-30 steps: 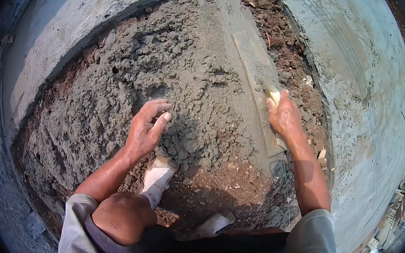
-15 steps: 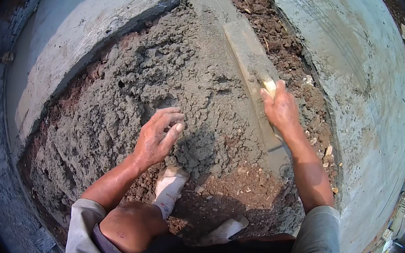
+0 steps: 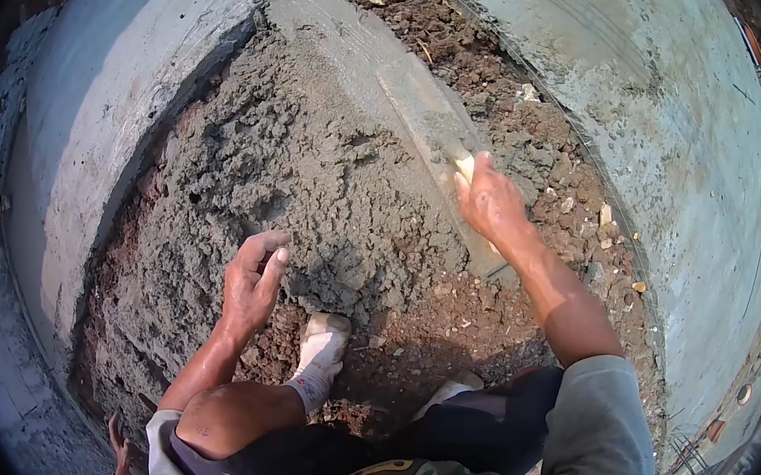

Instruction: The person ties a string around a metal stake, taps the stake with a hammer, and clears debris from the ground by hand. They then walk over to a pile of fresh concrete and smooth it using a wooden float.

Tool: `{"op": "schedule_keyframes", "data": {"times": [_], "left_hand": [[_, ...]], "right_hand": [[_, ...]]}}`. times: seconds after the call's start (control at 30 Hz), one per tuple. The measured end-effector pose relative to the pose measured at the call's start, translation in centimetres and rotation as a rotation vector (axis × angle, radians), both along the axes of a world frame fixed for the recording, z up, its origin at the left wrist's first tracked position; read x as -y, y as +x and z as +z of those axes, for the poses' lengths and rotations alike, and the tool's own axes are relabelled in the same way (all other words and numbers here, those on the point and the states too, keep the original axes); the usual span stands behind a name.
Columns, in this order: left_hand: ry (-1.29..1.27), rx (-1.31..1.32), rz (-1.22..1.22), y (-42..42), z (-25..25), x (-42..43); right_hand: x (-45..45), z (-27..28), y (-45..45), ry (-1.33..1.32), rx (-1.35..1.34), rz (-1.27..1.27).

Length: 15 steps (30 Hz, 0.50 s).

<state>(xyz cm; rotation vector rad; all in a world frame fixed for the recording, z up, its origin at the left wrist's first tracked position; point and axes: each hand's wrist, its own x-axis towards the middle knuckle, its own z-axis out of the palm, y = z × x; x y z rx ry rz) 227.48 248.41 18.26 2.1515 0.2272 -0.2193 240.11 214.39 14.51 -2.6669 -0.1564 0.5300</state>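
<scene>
My right hand (image 3: pixel 493 201) is wrapped round the pale handle of a long plastering float (image 3: pixel 427 103). Grey mortar coats the float's narrow board, which lies flat along the right edge of the wet mortar (image 3: pixel 314 166). Smoothed mortar shows beside the float and beyond its far end, while the rest of the bed is rough and lumpy. Above the lower left of this bed hangs my left hand (image 3: pixel 253 280), empty, with fingers loosely bent and thumb apart.
Concrete slabs rise on the left (image 3: pixel 110 70) and right (image 3: pixel 677 148). Loose brown soil (image 3: pixel 447 41) lines the right slab. My white-socked foot (image 3: pixel 322 352) stands at the mortar's near edge. Another person's hand (image 3: pixel 121 451) shows at the lower left.
The camera view has shifted, so the mortar and slabs sit differently. My right hand still grips the float. My left hand appears lower, and another person's hand has come into view.
</scene>
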Motion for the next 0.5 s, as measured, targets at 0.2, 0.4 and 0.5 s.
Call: {"op": "schedule_keyframes", "data": {"times": [0.2,0.4,0.5], "left_hand": [[0.085,0.105,-0.29,5.0,2.9,2.8],[0.048,0.195,-0.405,5.0,2.9,7.5],[0.091,0.268,-0.539,4.1,3.8,7.8]], "right_hand": [[15.4,0.7,-24.1,-0.141,0.033,-0.15],[14.6,3.5,-22.9,-0.023,0.136,-0.211],[11.3,2.7,-15.7,-0.098,0.116,-0.177]]}}
